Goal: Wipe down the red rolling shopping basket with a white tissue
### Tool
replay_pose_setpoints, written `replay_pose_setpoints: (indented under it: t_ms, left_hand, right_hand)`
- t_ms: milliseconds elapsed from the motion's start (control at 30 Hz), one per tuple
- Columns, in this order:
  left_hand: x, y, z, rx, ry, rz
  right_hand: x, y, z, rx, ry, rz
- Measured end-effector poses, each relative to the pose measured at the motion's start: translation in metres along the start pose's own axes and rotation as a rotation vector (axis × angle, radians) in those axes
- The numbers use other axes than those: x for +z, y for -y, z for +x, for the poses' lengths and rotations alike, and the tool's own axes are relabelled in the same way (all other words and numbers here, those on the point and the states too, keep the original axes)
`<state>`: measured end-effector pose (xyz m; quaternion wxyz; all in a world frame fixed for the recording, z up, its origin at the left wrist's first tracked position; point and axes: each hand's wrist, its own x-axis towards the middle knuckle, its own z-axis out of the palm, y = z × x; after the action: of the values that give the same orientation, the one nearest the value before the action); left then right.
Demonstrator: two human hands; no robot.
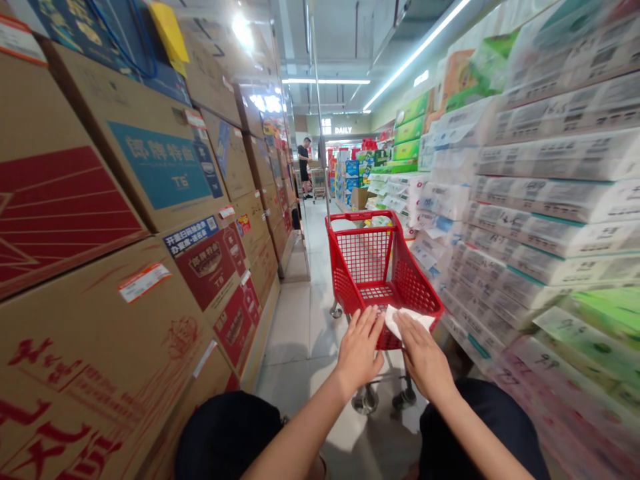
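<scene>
A red plastic shopping cart [367,257] with grid-patterned walls stands in the aisle in front of me, its basket holding nothing visible. My left hand [361,347] rests at the cart's near edge, palm down, fingers stretched out and holding nothing. To its right, my right hand [423,350] presses a white cloth or tissue [419,318] against the near right rim, with the fingers laid over it. Part of the white sheet sticks out to both sides of the fingers.
Stacked cardboard boxes [145,273] line the left side. Packs of tissue paper [550,200] are piled high on the right. Farther down the aisle a person [303,163] stands beside another cart [319,181]. My knees are at the bottom.
</scene>
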<state>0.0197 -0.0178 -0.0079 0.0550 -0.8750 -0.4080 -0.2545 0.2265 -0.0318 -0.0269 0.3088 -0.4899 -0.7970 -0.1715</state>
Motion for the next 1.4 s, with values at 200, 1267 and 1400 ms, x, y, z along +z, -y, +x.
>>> replay_pose_setpoints:
  t_ms: [200, 1267, 1400]
  left_hand:
    - [-0.009, 0.029, 0.008, 0.037, 0.018, 0.089]
    - [-0.035, -0.001, 0.028, -0.042, -0.056, -0.479]
    - [-0.049, -0.004, 0.032, -0.077, -0.038, -0.752]
  right_hand:
    - [-0.003, -0.005, -0.004, -0.043, 0.051, 0.053]
    - [-0.054, 0.008, 0.009, 0.729, -0.115, 1.14]
    - [-0.058, 0.018, 0.02, 0.592, -0.004, 1.182]
